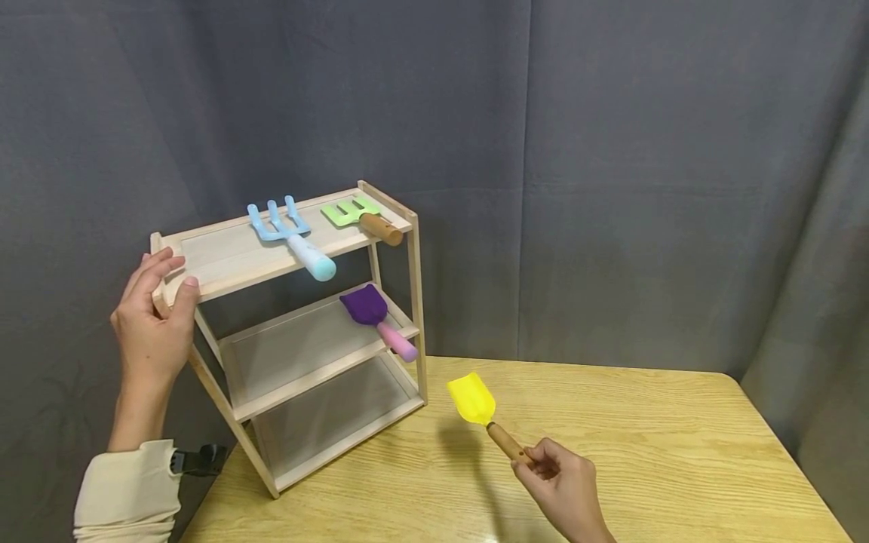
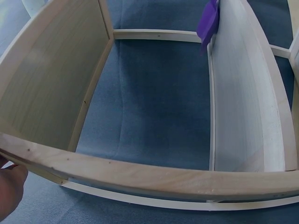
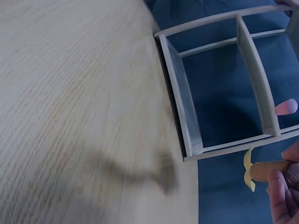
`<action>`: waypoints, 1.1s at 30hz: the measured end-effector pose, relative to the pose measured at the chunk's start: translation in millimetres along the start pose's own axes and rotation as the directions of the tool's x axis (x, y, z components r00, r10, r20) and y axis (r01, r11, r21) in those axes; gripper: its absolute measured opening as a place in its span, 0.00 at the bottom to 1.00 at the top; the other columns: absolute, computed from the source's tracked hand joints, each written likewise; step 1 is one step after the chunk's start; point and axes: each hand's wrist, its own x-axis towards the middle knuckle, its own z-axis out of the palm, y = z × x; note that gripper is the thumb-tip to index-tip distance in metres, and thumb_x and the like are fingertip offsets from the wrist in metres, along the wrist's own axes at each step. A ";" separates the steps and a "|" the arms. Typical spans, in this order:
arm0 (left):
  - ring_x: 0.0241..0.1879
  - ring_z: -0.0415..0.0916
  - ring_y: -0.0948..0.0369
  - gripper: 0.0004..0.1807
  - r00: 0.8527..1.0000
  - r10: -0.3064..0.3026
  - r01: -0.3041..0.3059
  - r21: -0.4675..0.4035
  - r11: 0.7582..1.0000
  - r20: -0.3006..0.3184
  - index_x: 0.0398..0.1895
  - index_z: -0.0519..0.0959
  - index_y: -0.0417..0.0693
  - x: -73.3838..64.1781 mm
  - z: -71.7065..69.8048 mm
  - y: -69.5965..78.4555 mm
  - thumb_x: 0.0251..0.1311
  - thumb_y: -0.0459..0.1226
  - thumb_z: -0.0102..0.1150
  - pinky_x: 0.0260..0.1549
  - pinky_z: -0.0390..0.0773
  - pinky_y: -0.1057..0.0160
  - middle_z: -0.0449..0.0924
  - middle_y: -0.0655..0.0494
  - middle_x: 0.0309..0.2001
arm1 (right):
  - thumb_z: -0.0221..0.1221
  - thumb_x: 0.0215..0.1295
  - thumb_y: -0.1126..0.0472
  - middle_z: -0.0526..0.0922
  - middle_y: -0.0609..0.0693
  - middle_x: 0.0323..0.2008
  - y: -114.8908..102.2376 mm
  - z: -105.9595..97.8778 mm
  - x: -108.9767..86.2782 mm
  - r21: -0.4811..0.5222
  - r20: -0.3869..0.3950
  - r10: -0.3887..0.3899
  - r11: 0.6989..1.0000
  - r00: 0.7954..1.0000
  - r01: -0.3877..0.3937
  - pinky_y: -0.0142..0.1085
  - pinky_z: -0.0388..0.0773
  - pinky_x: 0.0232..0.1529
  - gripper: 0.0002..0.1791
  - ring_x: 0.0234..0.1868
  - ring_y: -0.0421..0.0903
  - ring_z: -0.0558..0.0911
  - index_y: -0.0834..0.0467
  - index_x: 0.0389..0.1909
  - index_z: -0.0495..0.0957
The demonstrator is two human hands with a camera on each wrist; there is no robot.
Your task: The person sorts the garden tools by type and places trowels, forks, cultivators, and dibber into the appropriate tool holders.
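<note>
My left hand [image 1: 152, 317] grips the top left corner of a three-tier wooden shelf [image 1: 305, 411], thumb in front and fingers over the side rail. In my right hand [image 1: 563, 483] is a small yellow toy shovel [image 1: 473, 398], pinched by its wooden handle [image 1: 508, 443] above the table, blade pointing up and left. On the top tier lie a light blue toy hand fork [image 1: 278, 226] and a green hand fork [image 1: 351, 212] with a wooden handle. A purple shovel [image 1: 366, 305] with a pink handle [image 1: 397, 342] rests on the middle tier, its handle jutting past the front edge.
The shelf stands at the left of a light wooden table [image 1: 652, 437], angled toward the middle. Behind it hangs a grey curtain [image 1: 611, 181], which continues down the right side. The shovel's shadow falls on the tabletop.
</note>
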 end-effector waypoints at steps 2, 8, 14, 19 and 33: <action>0.67 0.62 0.59 0.18 1.000 0.001 -0.001 -0.003 1.000 0.001 0.51 0.80 0.34 -0.1 -0.1 0.0 0.60 0.35 0.57 0.66 0.55 0.62 0.75 0.48 0.60 | 0.71 0.44 0.73 0.82 0.40 0.20 -3.2 -1.7 -0.5 -0.004 -0.001 -0.011 1.000 1.000 0.011 0.27 0.76 0.17 0.14 0.17 0.33 0.77 0.53 0.19 0.78; 0.67 0.62 0.58 0.18 1.000 0.006 -0.006 -0.007 1.000 0.000 0.51 0.80 0.34 -0.5 -0.6 -0.3 0.60 0.35 0.57 0.66 0.56 0.62 0.75 0.48 0.60 | 0.71 0.43 0.73 0.82 0.39 0.20 -19.7 -5.3 -0.9 0.024 0.008 0.001 1.000 1.000 -0.001 0.27 0.76 0.17 0.14 0.17 0.33 0.77 0.51 0.19 0.79; 0.67 0.62 0.57 0.18 1.000 0.015 -0.015 -0.006 1.000 -0.003 0.50 0.80 0.35 0.2 -0.1 -0.8 0.60 0.36 0.58 0.66 0.56 0.62 0.75 0.48 0.60 | 0.71 0.42 0.75 0.83 0.41 0.21 -34.9 -6.0 -0.4 0.071 0.022 -0.020 0.997 1.000 0.019 0.28 0.76 0.15 0.16 0.16 0.34 0.77 0.51 0.19 0.79; 0.67 0.62 0.57 0.18 1.000 0.015 -0.015 -0.005 1.000 -0.004 0.50 0.80 0.35 0.2 0.2 -1.8 0.60 0.36 0.58 0.66 0.56 0.62 0.75 0.47 0.60 | 0.71 0.42 0.76 0.83 0.39 0.21 -42.5 -5.2 -0.7 0.079 0.029 -0.020 0.997 0.999 0.018 0.29 0.76 0.15 0.18 0.16 0.34 0.77 0.49 0.19 0.79; 0.67 0.63 0.59 0.18 1.000 0.005 -0.005 -0.007 1.000 -0.011 0.50 0.80 0.35 0.2 0.5 0.0 0.59 0.36 0.58 0.65 0.56 0.63 0.75 0.48 0.60 | 0.69 0.45 0.75 0.83 0.40 0.22 -64.5 -0.7 -2.8 0.178 0.161 -0.025 0.984 0.987 -0.005 0.33 0.78 0.17 0.15 0.18 0.37 0.78 0.50 0.22 0.80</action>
